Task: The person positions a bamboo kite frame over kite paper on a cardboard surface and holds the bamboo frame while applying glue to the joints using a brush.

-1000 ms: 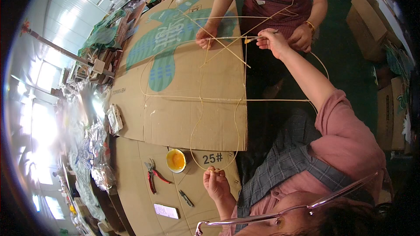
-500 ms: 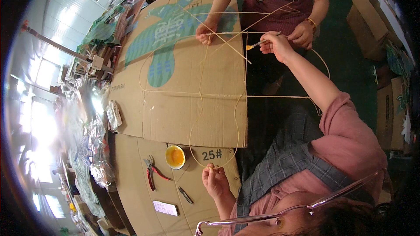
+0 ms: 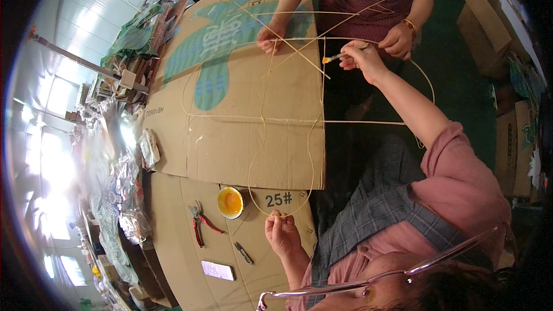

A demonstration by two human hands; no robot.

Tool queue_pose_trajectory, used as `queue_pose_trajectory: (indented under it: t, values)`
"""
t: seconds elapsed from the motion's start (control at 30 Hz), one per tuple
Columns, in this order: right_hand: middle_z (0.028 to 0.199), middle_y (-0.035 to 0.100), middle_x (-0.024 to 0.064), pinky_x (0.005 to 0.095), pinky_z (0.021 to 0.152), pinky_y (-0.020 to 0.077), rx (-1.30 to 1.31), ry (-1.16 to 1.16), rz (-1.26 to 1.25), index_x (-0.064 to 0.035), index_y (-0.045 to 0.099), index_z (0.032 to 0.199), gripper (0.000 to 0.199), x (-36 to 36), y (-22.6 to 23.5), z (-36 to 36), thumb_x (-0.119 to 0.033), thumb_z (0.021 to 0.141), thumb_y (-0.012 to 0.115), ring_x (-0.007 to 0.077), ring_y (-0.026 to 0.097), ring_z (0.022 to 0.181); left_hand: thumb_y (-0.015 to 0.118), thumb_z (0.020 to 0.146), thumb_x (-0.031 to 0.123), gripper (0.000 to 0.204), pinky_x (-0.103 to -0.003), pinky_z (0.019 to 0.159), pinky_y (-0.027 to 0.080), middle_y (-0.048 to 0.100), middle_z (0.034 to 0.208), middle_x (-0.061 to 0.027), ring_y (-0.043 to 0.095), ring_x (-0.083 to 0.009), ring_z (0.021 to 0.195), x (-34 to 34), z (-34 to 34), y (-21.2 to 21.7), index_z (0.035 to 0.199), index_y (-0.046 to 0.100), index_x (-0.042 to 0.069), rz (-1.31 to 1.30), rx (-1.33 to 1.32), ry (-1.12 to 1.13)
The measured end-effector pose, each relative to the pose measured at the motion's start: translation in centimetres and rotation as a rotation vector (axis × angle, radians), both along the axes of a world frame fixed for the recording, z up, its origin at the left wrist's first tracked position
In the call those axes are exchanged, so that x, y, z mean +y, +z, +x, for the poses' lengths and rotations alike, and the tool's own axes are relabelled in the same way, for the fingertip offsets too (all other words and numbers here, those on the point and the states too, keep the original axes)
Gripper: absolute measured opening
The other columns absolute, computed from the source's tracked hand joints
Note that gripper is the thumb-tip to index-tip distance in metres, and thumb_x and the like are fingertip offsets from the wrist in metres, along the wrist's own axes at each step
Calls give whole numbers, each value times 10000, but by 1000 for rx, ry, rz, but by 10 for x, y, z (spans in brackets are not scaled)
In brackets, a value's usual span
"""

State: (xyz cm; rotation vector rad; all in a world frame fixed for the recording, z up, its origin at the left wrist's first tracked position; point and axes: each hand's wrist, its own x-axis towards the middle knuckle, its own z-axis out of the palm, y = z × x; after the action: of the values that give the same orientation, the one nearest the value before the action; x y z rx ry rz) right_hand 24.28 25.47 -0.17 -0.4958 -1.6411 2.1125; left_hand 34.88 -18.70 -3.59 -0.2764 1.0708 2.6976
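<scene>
A large frame of thin bent bamboo strips spans the view, with crossed strips at its far end. My left hand is closed, pinching the near rounded loop of the frame. My right hand is closed around a paintbrush. Its yellow-orange tip is at an upright strip near where the far strips meet. Across from me, a person in a dark red apron steadies the frame's far strip with a left-side hand and a braceleted hand. A bowl of yellow-orange liquid stands near my left hand.
Cardboard sheets cover the worktable, one bearing a painted green bird-like shape. Red-handled pliers, a black pen and a phone lie near the bowl. Plastic-wrapped goods crowd the left; cardboard boxes stand at the right.
The frame and the hands on it sit slightly higher in the picture, as does the table. The brush tip has shifted slightly left and up along the strip. Both my hands keep their grips.
</scene>
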Motion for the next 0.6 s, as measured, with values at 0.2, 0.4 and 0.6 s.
queue_pose_trajectory:
  t: [0.2, 0.4, 0.6]
  values:
    - [767, 601, 66, 215, 559, 498, -81, 72, 66, -35, 566, 860, 178, -13, 8, 13, -208, 853, 526, 112, 607, 619, 531, 816, -22, 34, -280, 713, 458, 547, 943, -107, 563, -167, 767, -2, 1, -1, 825, 520, 9, 4, 19, 2]
    - [778, 608, 67, 203, 568, 489, -89, 38, 215, -32, 578, 868, 183, -19, 3, 18, -211, 851, 544, 104, 603, 624, 529, 811, -33, 42, -276, 713, 464, 542, 945, -107, 562, -165, 762, 3, 1, 6, 823, 524, 7, 19, -4, 37]
    - [777, 605, 41, 195, 578, 473, -26, 74, 176, -32, 585, 863, 178, -29, 8, 27, -205, 856, 542, 85, 587, 646, 534, 807, -34, 47, -270, 710, 457, 542, 941, -103, 550, -158, 750, 0, 2, 2, 817, 529, 12, 4, -5, 9]
